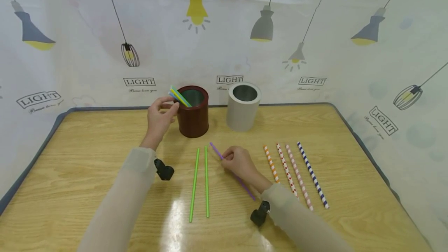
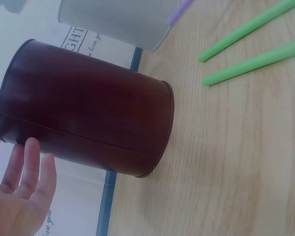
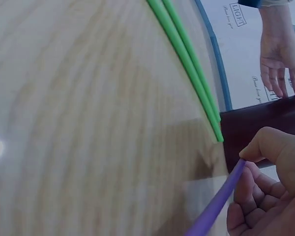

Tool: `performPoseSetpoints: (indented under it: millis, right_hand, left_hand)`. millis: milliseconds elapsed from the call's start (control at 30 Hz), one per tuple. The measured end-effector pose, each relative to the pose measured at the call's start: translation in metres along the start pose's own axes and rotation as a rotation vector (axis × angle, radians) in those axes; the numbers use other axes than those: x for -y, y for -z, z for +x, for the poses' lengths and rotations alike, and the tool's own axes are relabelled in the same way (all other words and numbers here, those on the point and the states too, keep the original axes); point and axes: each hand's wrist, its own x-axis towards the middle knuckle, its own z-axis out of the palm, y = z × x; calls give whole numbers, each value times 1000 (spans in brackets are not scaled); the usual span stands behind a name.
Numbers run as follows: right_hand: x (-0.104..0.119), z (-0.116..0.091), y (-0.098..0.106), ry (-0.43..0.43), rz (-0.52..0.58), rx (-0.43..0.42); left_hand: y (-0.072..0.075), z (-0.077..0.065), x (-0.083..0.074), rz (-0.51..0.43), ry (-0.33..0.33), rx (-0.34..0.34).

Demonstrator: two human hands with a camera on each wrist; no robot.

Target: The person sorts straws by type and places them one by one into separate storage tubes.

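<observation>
My right hand [image 1: 240, 163] pinches a purple straw [image 1: 247, 188] between thumb and fingers near the table's middle. The straw slants, its far end pointing toward a dark red-brown round holder [image 1: 193, 123]. At that holder's left rim is my left hand [image 1: 161, 116], fingers loosely extended against its side in the left wrist view. Blue, yellow and green straws [image 1: 180, 96] lean out of the holder beside this hand. Two green straws, a left one [image 1: 194, 186] and a right one [image 1: 207, 182], lie on the table between the hands.
A white round holder [image 1: 241, 116] stands right of the brown one. Several patterned paper straws lie at the right, among them orange-striped [image 1: 271, 162], red-dotted [image 1: 286, 168], pink-striped [image 1: 299, 176] and blue-striped [image 1: 313, 175]. A printed backdrop [image 1: 224, 57] encloses the table's back and sides.
</observation>
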Motion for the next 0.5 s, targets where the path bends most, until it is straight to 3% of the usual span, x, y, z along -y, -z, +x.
performPoseSetpoints:
  millis: [500]
  right_hand:
    - [31,22,27,32,52,-132]
  left_hand:
    - [0,2,2,-13,14,20]
